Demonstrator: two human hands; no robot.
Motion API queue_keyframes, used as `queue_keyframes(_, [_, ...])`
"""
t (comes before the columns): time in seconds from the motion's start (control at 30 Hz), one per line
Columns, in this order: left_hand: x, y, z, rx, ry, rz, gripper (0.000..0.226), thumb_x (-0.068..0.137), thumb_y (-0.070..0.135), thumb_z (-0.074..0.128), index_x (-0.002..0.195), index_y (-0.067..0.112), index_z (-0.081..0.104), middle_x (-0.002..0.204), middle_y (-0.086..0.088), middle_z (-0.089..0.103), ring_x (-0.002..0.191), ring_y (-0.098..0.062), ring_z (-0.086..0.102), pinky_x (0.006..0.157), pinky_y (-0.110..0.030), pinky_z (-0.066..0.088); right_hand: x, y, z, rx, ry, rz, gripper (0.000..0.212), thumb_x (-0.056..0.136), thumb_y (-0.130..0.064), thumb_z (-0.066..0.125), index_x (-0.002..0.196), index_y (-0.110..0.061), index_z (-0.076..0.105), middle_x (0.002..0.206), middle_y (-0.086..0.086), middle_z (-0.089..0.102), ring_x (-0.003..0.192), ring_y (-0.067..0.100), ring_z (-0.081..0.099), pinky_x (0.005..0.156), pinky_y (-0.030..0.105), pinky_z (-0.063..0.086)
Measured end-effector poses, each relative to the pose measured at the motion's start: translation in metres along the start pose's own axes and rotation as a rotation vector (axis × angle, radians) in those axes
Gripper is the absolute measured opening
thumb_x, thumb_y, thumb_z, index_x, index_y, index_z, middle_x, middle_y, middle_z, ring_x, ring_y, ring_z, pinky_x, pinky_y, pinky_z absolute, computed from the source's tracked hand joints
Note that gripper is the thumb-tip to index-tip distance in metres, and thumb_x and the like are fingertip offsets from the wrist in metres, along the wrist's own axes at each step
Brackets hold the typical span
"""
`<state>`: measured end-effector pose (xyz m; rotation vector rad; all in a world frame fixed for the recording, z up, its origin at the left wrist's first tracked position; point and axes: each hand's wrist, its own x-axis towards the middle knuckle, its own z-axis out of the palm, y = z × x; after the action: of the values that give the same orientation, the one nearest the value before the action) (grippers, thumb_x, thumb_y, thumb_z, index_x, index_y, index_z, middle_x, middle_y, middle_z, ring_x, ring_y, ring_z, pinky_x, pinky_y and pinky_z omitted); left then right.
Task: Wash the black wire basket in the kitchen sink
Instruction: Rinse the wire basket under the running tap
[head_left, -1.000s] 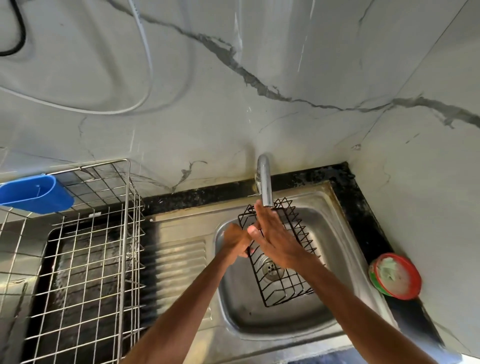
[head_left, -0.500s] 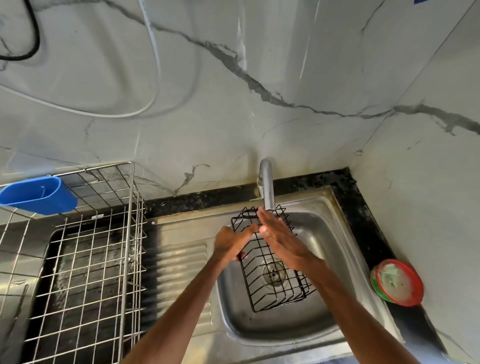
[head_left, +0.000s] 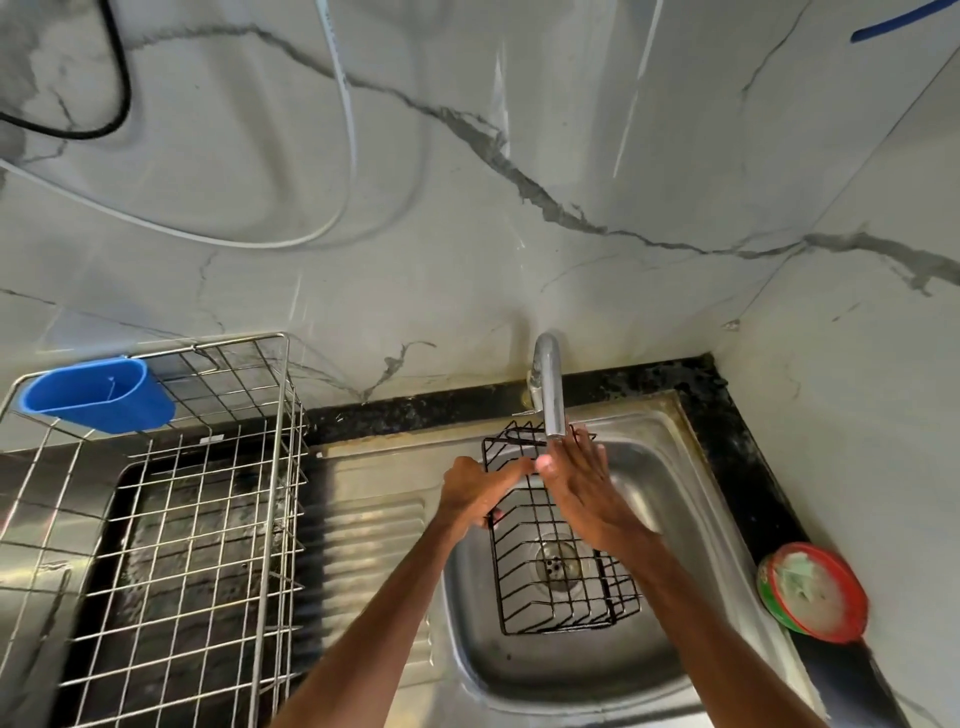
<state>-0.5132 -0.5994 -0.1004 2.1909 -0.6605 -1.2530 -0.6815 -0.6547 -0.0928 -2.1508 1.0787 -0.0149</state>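
Note:
The black wire basket (head_left: 558, 597) is held above the steel sink bowl (head_left: 670, 525), its far end under the chrome tap (head_left: 551, 387). My left hand (head_left: 475, 491) grips the basket's left rim, fingers curled round the wire. My right hand (head_left: 584, 486) lies flat with fingers stretched out over the basket's upper part, fingertips just below the tap's spout. The drain (head_left: 558, 564) shows through the basket's bars. I cannot tell whether water is running.
A tall silver wire dish rack (head_left: 208, 519) with a blue plastic cup holder (head_left: 98, 395) stands on the left beside the ribbed drainboard (head_left: 374, 551). A red-rimmed round tub (head_left: 813, 592) sits on the black counter at right. The marble wall rises close behind the tap.
The basket has shifted left and turned so it lies more lengthwise toward me. My right hand slid up toward the spout; my left hand stayed on the left rim.

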Motion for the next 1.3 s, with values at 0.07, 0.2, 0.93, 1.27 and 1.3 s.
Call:
queue_keyframes(0.07, [0.001, 0.002, 0.0, -0.003, 0.007, -0.003, 0.054, 0.08, 0.057, 0.085, 0.077, 0.008, 0.061, 0.069, -0.008, 0.07, 0.054, -0.018, 0.072, 0.061, -0.039, 0.066, -0.007, -0.019, 0.006, 0.065, -0.043, -0.134, 0.079, 0.09, -0.079, -0.005, 0.155, -0.038, -0.021, 0.163, -0.009, -0.029, 0.151, 0.011, -0.027, 0.12, 0.038, -0.021])
queue_keyframes(0.2, [-0.001, 0.0, -0.002, 0.015, -0.001, 0.034, 0.052, 0.082, 0.057, 0.082, 0.076, 0.009, 0.063, 0.065, -0.003, 0.066, 0.051, -0.015, 0.069, 0.053, -0.03, 0.062, -0.01, 0.001, -0.005, -0.092, -0.013, -0.178, 0.058, 0.101, -0.063, 0.0, 0.153, -0.049, -0.02, 0.164, -0.018, -0.023, 0.151, 0.008, -0.025, 0.124, 0.047, -0.015])
queue_keyframes(0.93, [0.006, 0.003, -0.008, -0.129, 0.063, 0.022, 0.043, 0.078, 0.046, 0.089, 0.078, 0.006, 0.074, 0.069, -0.004, 0.077, 0.059, -0.017, 0.077, 0.055, -0.03, 0.064, -0.018, 0.015, -0.004, -0.375, 0.034, -0.051, 0.079, 0.094, -0.071, -0.005, 0.156, -0.025, -0.025, 0.16, -0.005, -0.039, 0.149, 0.015, -0.033, 0.123, 0.057, -0.009])
queue_keyframes(1.27, [-0.006, -0.015, -0.002, -0.259, 0.026, -0.04, 0.032, 0.079, 0.042, 0.088, 0.083, 0.012, 0.078, 0.07, -0.001, 0.079, 0.067, -0.019, 0.078, 0.072, -0.041, 0.067, -0.031, 0.01, 0.006, -0.373, -0.02, -0.067, 0.084, 0.091, -0.076, -0.008, 0.155, -0.024, -0.029, 0.16, -0.004, -0.038, 0.15, 0.017, -0.03, 0.123, 0.059, -0.006])
queue_keyframes(1.3, [-0.008, -0.019, -0.002, -0.288, 0.019, -0.05, 0.029, 0.079, 0.04, 0.089, 0.085, 0.013, 0.078, 0.069, 0.0, 0.078, 0.07, -0.022, 0.079, 0.072, -0.041, 0.067, -0.027, 0.015, 0.002, -0.359, -0.009, -0.003, 0.086, 0.088, -0.077, -0.011, 0.153, -0.025, -0.031, 0.159, -0.005, -0.04, 0.15, 0.019, -0.031, 0.122, 0.061, -0.006])
